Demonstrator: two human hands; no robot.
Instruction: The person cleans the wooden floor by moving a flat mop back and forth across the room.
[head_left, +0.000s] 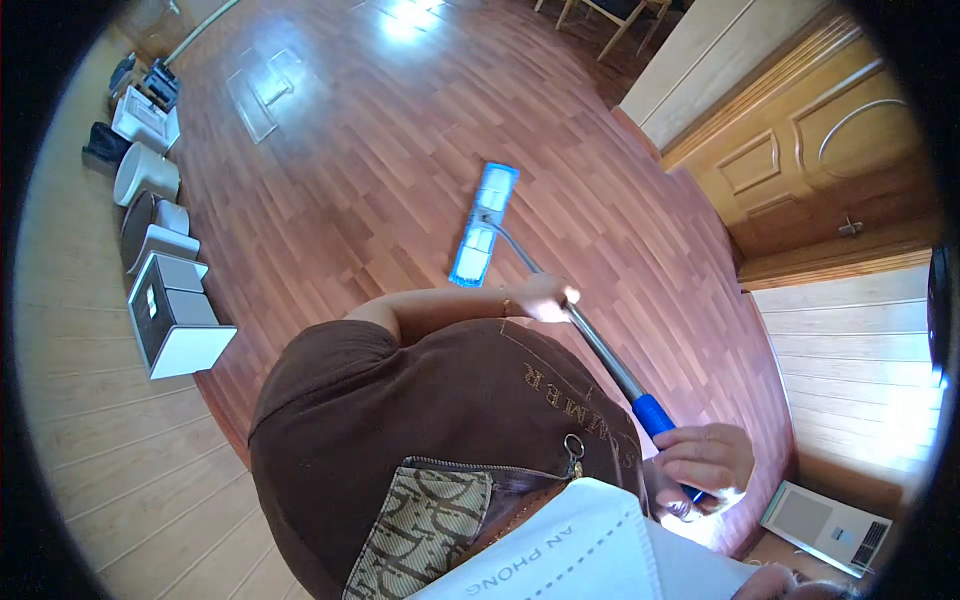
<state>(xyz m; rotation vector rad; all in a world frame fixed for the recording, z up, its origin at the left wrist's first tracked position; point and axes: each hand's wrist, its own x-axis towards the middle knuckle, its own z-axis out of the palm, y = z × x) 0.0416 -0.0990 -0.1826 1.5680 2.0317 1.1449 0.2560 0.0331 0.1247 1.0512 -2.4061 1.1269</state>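
Floor: reddish-brown wood planks point(330, 150) fill the room, glossy, with bright window glare on the far side.
Door: panelled wooden door point(800, 150) stands on the far right, beside a pale wall.
Left wall: row of white and grey boxes and bins point(165, 300) lines the left edge, well apart from the mop.
Vent unit: small white unit point(825, 525) sits low on the near right, close to the handle's end.
Mop: flat mop with a blue and white pad point(483, 224) lies flat on the floor in the middle; its metal pole point(600, 345) slants near-right to a blue grip.
Left hand point(545, 297): wrapped around the pole partway down, fingers closed on it.
Right hand point(705, 460): closed around the blue grip at the pole's near end.
Doing it well: keeping the pad flat and pushing along the planks in overlapping lanes looks wise; the lower hand steers, the upper hand presses. Mind the boxes and the vent unit on backswings.
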